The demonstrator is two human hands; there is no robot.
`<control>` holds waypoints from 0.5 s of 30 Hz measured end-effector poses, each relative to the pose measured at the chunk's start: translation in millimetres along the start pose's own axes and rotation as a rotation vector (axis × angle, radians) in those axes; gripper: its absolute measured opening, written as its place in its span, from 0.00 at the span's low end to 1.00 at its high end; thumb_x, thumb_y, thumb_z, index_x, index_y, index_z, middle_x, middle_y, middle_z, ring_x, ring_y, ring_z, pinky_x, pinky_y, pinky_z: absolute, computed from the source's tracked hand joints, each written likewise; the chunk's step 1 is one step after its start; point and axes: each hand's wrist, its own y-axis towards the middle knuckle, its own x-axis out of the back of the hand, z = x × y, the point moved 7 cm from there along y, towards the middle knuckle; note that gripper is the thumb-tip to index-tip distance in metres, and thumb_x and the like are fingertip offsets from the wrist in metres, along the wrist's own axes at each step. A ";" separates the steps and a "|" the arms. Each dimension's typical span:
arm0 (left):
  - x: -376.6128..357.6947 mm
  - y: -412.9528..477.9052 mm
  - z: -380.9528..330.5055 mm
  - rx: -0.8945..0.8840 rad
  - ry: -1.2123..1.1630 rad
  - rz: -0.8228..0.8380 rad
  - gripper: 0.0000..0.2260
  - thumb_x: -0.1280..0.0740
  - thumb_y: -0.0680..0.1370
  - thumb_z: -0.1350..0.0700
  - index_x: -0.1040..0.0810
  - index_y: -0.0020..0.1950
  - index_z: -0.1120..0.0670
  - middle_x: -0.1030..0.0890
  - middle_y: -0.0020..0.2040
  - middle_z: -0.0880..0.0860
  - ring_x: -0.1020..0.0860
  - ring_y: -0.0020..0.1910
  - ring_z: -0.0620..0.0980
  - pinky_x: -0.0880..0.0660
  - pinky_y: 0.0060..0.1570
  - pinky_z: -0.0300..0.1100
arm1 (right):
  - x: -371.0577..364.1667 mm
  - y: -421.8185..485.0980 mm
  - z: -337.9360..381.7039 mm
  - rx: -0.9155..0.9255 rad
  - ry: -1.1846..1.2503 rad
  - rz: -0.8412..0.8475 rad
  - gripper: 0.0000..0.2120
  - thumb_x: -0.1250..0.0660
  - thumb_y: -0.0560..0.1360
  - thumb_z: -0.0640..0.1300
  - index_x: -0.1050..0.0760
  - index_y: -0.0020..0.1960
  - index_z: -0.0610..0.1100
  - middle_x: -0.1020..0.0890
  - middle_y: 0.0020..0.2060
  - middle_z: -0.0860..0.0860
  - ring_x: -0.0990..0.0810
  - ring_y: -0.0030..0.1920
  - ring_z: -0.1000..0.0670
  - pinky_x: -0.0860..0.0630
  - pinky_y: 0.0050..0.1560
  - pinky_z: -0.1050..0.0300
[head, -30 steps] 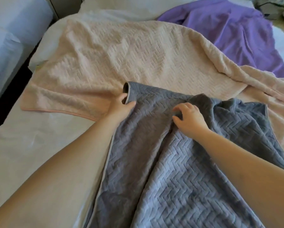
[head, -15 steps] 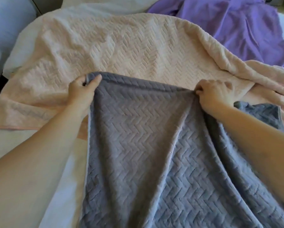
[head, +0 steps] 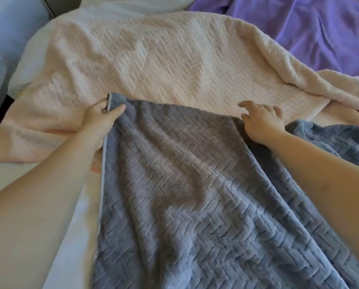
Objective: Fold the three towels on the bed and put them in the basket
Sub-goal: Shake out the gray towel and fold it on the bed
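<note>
The white bed (head: pixel 20 180) lies under a cream-pink towel (head: pixel 164 65) spread wide. A grey towel (head: pixel 174 195) overlaps its near edge, and a purple towel (head: pixel 309 28) is bunched at the far right. The left hand (head: pixel 102 118) pinches the grey towel's far left corner. The right hand (head: pixel 261 119) hovers by its top edge, fingers spread, holding nothing.

Both bare forearms extended forward. At left, left hand (head: pixel 100 119) pinches corner of grey towel (head: pixel 184 195) between thumb and curled fingers. At right, right hand (head: pixel 261 119) palm down, fingers spread and loose.
</note>
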 end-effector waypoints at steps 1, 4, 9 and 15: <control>-3.0 2.4 -4.2 -0.009 -0.045 0.018 0.07 0.28 0.73 0.49 0.20 0.50 0.45 0.17 0.48 0.47 0.20 0.52 0.52 0.23 0.55 0.51 | -4.4 1.8 -10.5 -0.026 -0.056 0.105 0.19 0.46 0.80 0.48 0.39 0.71 0.56 0.28 0.68 0.48 0.36 0.70 0.43 0.52 0.72 0.42; -11.7 11.9 -15.2 -0.061 0.060 -0.015 0.07 0.29 0.75 0.50 0.21 0.51 0.47 0.19 0.47 0.44 0.21 0.48 0.47 0.24 0.49 0.42 | -14.7 -2.8 -27.9 -0.034 -0.200 0.350 0.17 0.42 0.79 0.51 0.35 0.67 0.54 0.23 0.61 0.48 0.29 0.63 0.42 0.45 0.67 0.44; 18.4 17.8 -45.9 -0.286 0.327 -0.400 0.08 0.34 0.76 0.53 0.25 0.46 0.58 0.22 0.44 0.59 0.27 0.42 0.52 0.29 0.44 0.46 | 33.4 3.4 -30.5 0.048 0.007 -0.126 0.08 0.42 0.79 0.49 0.28 0.54 0.48 0.24 0.53 0.45 0.26 0.51 0.41 0.29 0.48 0.47; -0.2 5.4 -45.5 -0.009 0.820 -0.467 0.13 0.34 0.75 0.52 0.25 0.56 0.57 0.32 0.66 0.58 0.30 0.60 0.66 0.33 0.62 0.57 | 51.3 12.0 -61.3 -0.056 0.107 -0.094 0.17 0.48 0.80 0.56 0.30 0.65 0.55 0.28 0.67 0.50 0.33 0.68 0.43 0.43 0.67 0.43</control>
